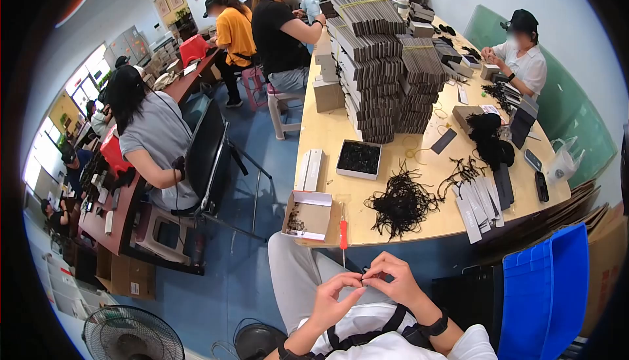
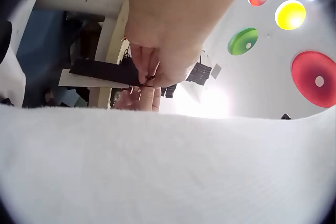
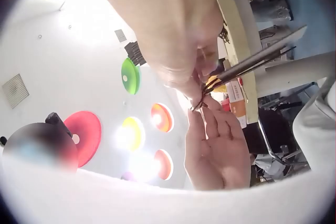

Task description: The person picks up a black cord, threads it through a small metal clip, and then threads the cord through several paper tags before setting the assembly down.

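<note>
My left hand (image 1: 336,300) and right hand (image 1: 397,283) meet above my lap, fingertips almost touching. Between them both pinch a thin black cord (image 3: 203,99), seen knotted or looped in the right wrist view. A flat dark strip (image 2: 102,71) with a pale strip (image 2: 79,80) against it extends from the fingertips; whether the cord passes through them I cannot tell. In the head view the strips are not discernible. On the table lie a tangled heap of black cords (image 1: 403,204) and fanned pale tags (image 1: 477,206).
Tall banded stacks of grey pieces (image 1: 373,65) stand on the table (image 1: 327,189). Near its front edge are an open box (image 1: 308,219), a red-handled tool (image 1: 343,234) and a box of black bits (image 1: 359,159). A blue bin (image 1: 540,288) stands right; a fan (image 1: 134,337) is lower left.
</note>
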The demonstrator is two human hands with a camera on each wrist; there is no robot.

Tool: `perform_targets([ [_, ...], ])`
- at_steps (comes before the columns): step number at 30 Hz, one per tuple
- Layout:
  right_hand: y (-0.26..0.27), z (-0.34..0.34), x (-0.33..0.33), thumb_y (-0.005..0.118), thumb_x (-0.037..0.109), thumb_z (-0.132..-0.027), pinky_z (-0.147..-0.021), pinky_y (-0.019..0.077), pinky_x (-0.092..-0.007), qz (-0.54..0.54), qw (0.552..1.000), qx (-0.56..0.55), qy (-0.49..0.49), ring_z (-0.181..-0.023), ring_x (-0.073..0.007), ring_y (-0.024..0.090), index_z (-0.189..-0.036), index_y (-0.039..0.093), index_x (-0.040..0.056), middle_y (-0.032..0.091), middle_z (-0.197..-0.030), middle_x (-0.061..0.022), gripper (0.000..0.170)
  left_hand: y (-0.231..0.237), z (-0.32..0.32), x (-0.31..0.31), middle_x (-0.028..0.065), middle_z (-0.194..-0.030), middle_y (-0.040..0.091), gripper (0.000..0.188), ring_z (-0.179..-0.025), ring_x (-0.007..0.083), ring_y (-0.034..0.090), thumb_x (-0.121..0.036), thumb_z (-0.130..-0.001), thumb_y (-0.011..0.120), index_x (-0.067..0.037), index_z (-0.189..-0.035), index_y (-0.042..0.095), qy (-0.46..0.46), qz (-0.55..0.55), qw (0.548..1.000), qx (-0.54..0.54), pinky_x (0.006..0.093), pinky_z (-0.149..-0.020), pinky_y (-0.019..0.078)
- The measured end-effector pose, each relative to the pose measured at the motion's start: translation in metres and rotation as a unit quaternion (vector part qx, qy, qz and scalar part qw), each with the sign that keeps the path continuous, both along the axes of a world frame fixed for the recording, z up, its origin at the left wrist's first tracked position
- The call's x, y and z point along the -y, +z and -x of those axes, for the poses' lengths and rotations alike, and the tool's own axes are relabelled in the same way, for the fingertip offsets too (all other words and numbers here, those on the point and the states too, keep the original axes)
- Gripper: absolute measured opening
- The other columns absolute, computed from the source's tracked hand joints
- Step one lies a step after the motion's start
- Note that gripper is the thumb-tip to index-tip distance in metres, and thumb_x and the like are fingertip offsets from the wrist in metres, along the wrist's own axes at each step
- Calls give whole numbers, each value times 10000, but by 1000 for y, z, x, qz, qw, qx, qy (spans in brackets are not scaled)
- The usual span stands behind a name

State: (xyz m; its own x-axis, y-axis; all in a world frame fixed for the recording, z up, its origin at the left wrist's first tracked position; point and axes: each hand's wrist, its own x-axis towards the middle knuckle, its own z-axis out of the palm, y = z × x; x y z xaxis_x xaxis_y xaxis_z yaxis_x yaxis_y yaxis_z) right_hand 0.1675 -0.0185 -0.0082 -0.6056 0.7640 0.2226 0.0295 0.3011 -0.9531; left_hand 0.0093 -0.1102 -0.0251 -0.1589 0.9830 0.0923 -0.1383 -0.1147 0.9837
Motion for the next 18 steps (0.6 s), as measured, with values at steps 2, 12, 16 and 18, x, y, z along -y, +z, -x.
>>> perform_targets([
  [2, -3, -2, 4, 712, -32, -754, -634, 481, -209, 31, 999, -15, -32, -726, -106, 569, -952, 663, 21, 569, -868, -46, 211, 2, 1, -1, 111, -976, 643, 125, -909, 175, 606, 78, -785, 659, 9, -889, 655, 5, -4, 998, -55, 287, -808, 460],
  [12, -31, -10, -5, 740, 99, -775, -1019, 364, -343, 168, 962, -45, 208, -1194, -199, 485, -1341, 409, 41, 517, -1255, -94, 658, 64, 11, -32, 58, -764, 623, 255, -683, 162, 580, 84, -729, 668, -66, -930, 718, -92, -73, 946, -302, 275, -594, 456],
  [16, -22, 0, -1, 753, 99, -761, -924, 442, -329, 83, 985, 21, 149, -1060, -189, 559, -1308, 448, 50, 581, -1132, -80, 628, 91, 12, -48, 44, -744, 620, 214, -686, 152, 565, 36, -748, 670, -68, -929, 714, -38, -67, 956, -284, 263, -580, 425],
  [18, -32, 3, -1, 743, 87, -763, -903, 454, -324, 76, 987, -18, 139, -1026, -189, 571, -1294, 465, 50, 589, -1095, -79, 600, 91, 17, -57, 39, -754, 626, 197, -684, 140, 564, 24, -751, 675, -63, -925, 710, -16, -62, 958, -279, 254, -593, 422],
])
